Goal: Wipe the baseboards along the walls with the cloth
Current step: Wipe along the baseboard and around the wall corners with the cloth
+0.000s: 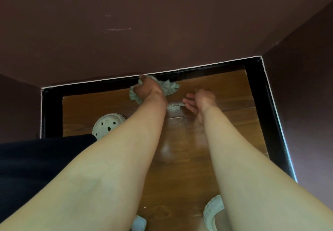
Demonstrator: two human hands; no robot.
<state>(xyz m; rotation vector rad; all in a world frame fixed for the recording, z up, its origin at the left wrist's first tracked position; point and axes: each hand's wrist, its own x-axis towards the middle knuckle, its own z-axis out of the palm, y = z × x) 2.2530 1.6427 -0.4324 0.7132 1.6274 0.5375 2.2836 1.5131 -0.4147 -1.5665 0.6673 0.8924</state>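
Two hands low by the baseboard [111, 85], which runs left-right. Left hand [146, 91] fists the cloth [169, 87] against it. Right hand [200, 102] loose, empty, farther back.

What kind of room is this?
Likely a narrow nook or hallway end indoors: dark maroon walls on three sides, black baseboard, glossy wooden plank floor.

Cloth [169, 86] pale green; baseboard [207, 72] black, white-edged; walls [144, 23] dark brown; floor [180, 149] brown woodgrain.
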